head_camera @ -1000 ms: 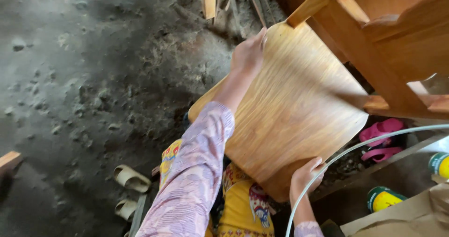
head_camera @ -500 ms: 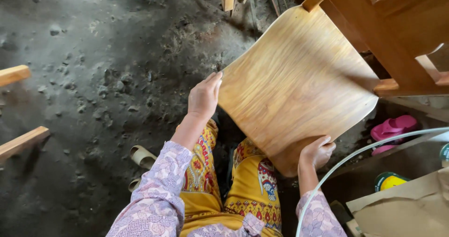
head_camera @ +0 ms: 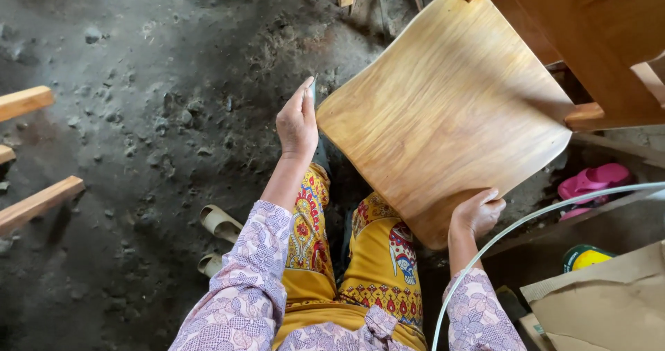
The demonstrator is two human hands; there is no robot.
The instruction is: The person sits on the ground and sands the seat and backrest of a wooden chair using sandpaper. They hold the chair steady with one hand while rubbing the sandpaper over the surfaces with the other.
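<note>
A curved, varnished wooden chair seat (head_camera: 450,109) tilts in front of me above my lap, joined at the upper right to the wooden chair frame (head_camera: 589,39). My left hand (head_camera: 296,121) lies flat against the seat's left edge, fingers straight, with what looks like a thin grey sheet (head_camera: 313,89) pinched under them. My right hand (head_camera: 476,214) grips the seat's near lower edge from below, with the thumb on top. My patterned lilac sleeves and yellow printed skirt (head_camera: 374,268) fill the bottom of the view.
Dark, gritty dirt floor (head_camera: 138,81) spreads to the left. Wooden bars (head_camera: 34,202) jut in from the left edge. Pale sandals (head_camera: 218,223) lie by my left knee, and pink sandals (head_camera: 592,181) lie at right. A white hose (head_camera: 526,219), cardboard (head_camera: 609,302) and a yellow-green can (head_camera: 585,256) sit at lower right.
My left hand has slid from the seat's far top corner down along its left edge toward me. My right hand has kept its grip on the lower edge.
</note>
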